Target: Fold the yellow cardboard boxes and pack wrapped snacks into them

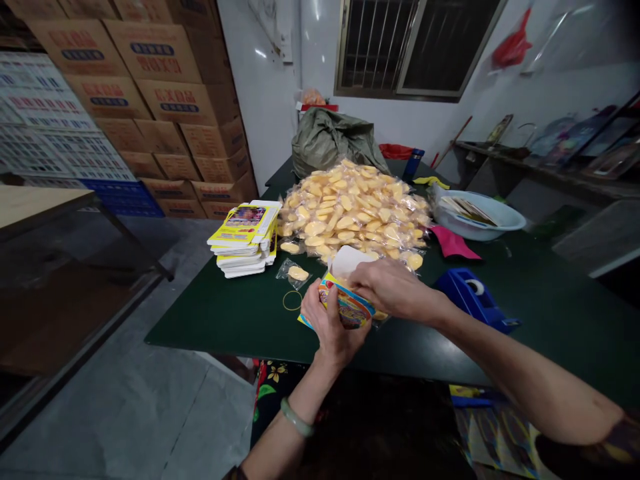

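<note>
Firmly, my left hand [333, 323] clasps a printed yellow carton [347, 303] over the dark green bench [215, 320], while my right hand [393, 288] curls into its open top, how tightly I cannot tell. Beyond lie stacked flat cartons [245, 237], a heap of bagged yellow pieces [350, 207] and a blue tape dispenser [473, 297]; cardboard boxes [170, 87] tower along the wall [260, 87].

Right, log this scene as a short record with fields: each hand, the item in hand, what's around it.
left hand: cups the printed yellow carton from below
right hand: rests at the carton's open top
beside the hands: single clear packet, rubber band
on the dark green table: flat carton stack, heap of packed yellow slices, blue tape dispenser, plastic basin
background: stacked cardboard boxes
</note>
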{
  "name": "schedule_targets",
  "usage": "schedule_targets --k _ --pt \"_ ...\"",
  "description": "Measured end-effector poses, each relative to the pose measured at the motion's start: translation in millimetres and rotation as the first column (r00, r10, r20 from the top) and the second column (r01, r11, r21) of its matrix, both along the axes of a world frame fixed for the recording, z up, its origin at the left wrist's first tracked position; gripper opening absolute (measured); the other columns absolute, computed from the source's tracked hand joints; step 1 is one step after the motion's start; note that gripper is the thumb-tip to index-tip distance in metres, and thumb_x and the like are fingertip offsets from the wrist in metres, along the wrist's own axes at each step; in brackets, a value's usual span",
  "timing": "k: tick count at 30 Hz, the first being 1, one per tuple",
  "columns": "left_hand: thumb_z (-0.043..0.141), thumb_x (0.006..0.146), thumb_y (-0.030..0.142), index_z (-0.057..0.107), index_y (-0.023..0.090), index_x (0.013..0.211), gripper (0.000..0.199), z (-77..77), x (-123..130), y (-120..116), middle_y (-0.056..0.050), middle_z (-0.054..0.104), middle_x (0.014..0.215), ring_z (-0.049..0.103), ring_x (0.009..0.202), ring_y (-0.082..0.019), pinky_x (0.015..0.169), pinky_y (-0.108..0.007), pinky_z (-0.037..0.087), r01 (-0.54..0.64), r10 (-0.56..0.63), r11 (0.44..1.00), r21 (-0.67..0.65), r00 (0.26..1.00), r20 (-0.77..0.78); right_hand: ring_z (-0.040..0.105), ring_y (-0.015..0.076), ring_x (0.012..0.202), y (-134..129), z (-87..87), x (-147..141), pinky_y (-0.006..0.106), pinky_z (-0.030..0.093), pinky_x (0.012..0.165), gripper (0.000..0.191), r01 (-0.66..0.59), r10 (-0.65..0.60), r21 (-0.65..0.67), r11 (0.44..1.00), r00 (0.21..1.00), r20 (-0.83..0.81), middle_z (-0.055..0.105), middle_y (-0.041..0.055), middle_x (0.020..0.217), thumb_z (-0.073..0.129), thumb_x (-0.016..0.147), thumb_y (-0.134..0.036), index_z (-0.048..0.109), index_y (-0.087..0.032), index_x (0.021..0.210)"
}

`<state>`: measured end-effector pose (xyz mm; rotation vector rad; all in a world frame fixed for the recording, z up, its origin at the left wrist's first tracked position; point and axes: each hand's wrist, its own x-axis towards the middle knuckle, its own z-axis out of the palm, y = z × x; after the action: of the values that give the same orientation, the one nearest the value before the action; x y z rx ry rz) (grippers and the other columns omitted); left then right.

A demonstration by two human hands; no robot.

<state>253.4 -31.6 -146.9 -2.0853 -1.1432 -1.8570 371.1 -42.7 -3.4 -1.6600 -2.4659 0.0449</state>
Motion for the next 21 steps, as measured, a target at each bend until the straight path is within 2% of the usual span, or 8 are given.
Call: schedule_targets --k 5,9,11,13,15,16,18,21 --pt "0.073 0.068 0.045 0.027 0.018 0.140 0.090 15.0 -32 -1 -0.018 0.048 0.126 0.052 0.115 -0.029 0.091 -0.042 0.046 0.254 -0.208 0.950 -0.182 0.948 0.241 0.056 0.0147 0.068 8 3.6 -10 0.024 0.034 0.056 0.018 -0.334 0.336 -0.174 0.926 0.942 -0.016 0.067 0.0051 0.077 0.056 0.069 -0.003 0.065 -0.017 0.076" --pt "0.056 0.084 0.040 0.044 0.016 0.127 0.050 38.3 -51 9 -0.011 0.062 0.109 0.063 0.093 -0.019 0.078 -0.031 0.052 0.356 -0.179 0.857 -0.374 0.884 0.431 0.063 0.0196 0.087 11 -9.4 -24 0.029 0.048 0.072 0.029 -0.435 0.436 0.057 0.899 0.871 -0.225 0.068 0.0099 0.094 0.044 0.076 -0.001 0.066 -0.015 0.088" --pt "0.057 0.083 0.039 0.048 0.015 0.117 0.043 43.9 -51 12 -0.009 0.063 0.102 0.064 0.084 -0.017 0.071 -0.028 0.052 0.338 -0.095 0.857 -0.389 0.846 0.525 0.060 0.0219 0.101 6 -19.2 -27 0.035 0.049 0.083 0.028 -0.297 0.426 0.354 0.887 0.822 -0.378 0.065 0.0137 0.107 0.041 0.082 -0.004 0.064 -0.015 0.093" --pt "0.062 0.079 0.037 0.047 0.015 0.110 0.041 43.8 -46 13 -0.008 0.061 0.097 0.064 0.083 -0.016 0.068 -0.026 0.052 0.292 -0.016 0.884 -0.365 0.799 0.601 0.059 0.0212 0.104 -3 -31.8 -25 0.037 0.049 0.085 0.022 0.045 0.330 0.529 0.848 0.736 -0.591 0.063 0.0127 0.111 0.044 0.086 -0.010 0.062 -0.017 0.097" --pt "0.064 0.076 0.034 0.044 0.016 0.105 0.039 40.7 -40 11 -0.006 0.059 0.094 0.064 0.083 -0.016 0.068 -0.025 0.052 0.270 0.008 0.905 -0.330 0.763 0.646 0.062 0.0177 0.089 -12 -47.4 -20 0.033 0.051 0.076 0.016 0.342 0.154 0.373 0.863 0.524 -0.837 0.064 0.0076 0.100 0.052 0.086 -0.017 0.059 -0.021 0.100" --pt "0.064 0.075 0.033 0.044 0.017 0.103 0.038 38.9 -38 11 -0.006 0.058 0.094 0.064 0.083 -0.016 0.068 -0.025 0.052 0.263 0.006 0.913 -0.310 0.754 0.656 0.062 0.0156 0.079 -16 -55.7 -18 0.030 0.051 0.069 0.014 0.383 0.057 0.216 0.898 0.385 -0.921 0.064 0.0053 0.094 0.055 0.086 -0.022 0.059 -0.021 0.099" --pt "0.064 0.076 0.032 0.043 0.017 0.101 0.036 35.9 -36 9 -0.006 0.057 0.095 0.064 0.086 -0.016 0.070 -0.026 0.052 0.243 0.001 0.929 -0.277 0.751 0.661 0.057 0.0120 0.065 -20 -71.0 -15 0.027 0.048 0.059 0.017 0.264 -0.113 -0.067 0.962 0.163 -0.980 0.062 0.0026 0.086 0.059 0.084 -0.033 0.060 -0.021 0.095" --pt "0.064 0.077 0.032 0.044 0.016 0.105 0.038 32.9 -35 8 -0.009 0.057 0.101 0.063 0.091 -0.017 0.076 -0.027 0.053 0.207 0.000 0.949 -0.236 0.753 0.659 0.052 0.0099 0.062 -14 -83.1 -16 0.023 0.044 0.055 0.024 0.066 -0.212 -0.212 0.975 0.004 -0.977 0.059 0.0006 0.081 0.068 0.075 -0.040 0.061 -0.020 0.087"
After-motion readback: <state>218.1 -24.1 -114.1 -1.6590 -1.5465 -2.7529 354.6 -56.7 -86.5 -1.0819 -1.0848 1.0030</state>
